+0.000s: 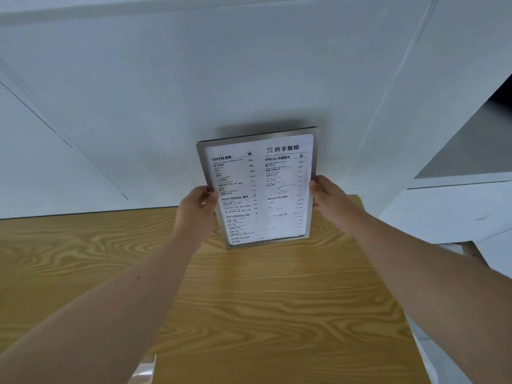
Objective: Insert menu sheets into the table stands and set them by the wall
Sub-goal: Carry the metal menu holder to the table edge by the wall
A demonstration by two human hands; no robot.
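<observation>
A metal-framed table stand (205,164) stands upright near the far edge of the wooden table (277,314), close to the white wall (194,92). A printed menu sheet (260,189) fills the stand and faces me. My left hand (195,209) grips the stand's left edge at mid height. My right hand (328,196) grips its right edge. Whether the stand's base rests on the table or hangs just above it is unclear.
Another shiny stand's corner (144,368) shows at the table's near edge under my left arm. A white counter or ledge (457,203) with a dark opening above it lies to the right of the table.
</observation>
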